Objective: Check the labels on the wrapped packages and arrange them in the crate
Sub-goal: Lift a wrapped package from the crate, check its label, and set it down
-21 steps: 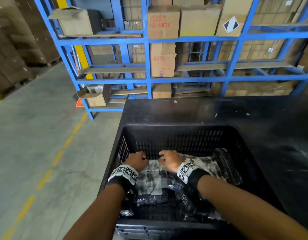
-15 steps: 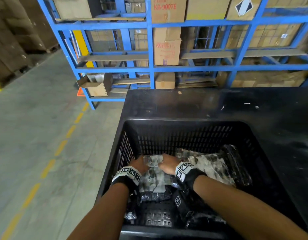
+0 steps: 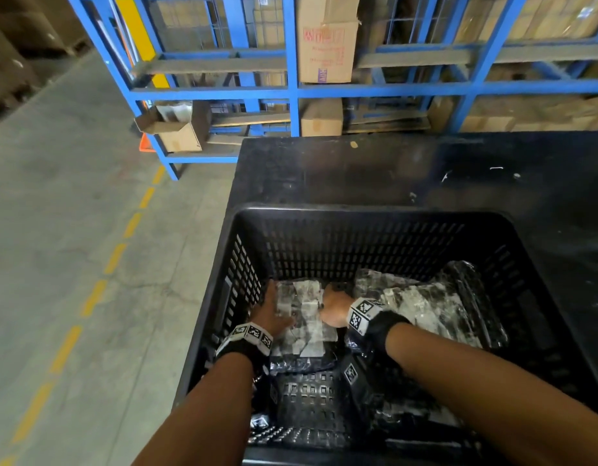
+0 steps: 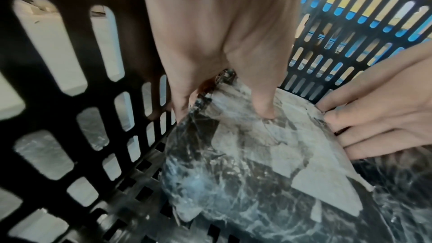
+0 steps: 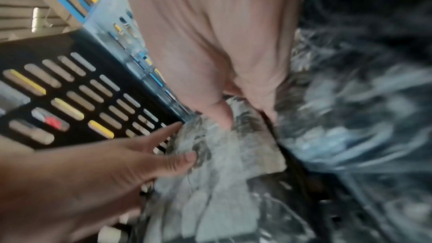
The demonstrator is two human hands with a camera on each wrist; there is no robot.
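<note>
A black slotted crate [image 3: 358,210] stands on a black table. Both of my hands are inside it, holding one wrapped package [image 3: 306,317]: dark, under clear film, with white labels on top. My left hand [image 3: 274,307] grips its left edge by the crate wall [image 4: 70,117], thumb [image 4: 264,110] pressed on top and fingers down the side. My right hand [image 3: 334,307] grips the right edge, thumb [image 5: 222,115] on top. The package [image 4: 268,163] lies low at the crate's left side. A second wrapped package [image 3: 421,304] lies to the right, and a third [image 3: 408,408] lies near me.
The black table [image 3: 391,169] stretches beyond and to the right of the crate. Blue shelving [image 3: 294,89] with cardboard boxes stands behind it. Concrete floor with a dashed yellow line [image 3: 116,257] runs along the left.
Both hands have moved down and farther into the crate with the package, which now sits lower, against the left wall. The head view has tilted downward.
</note>
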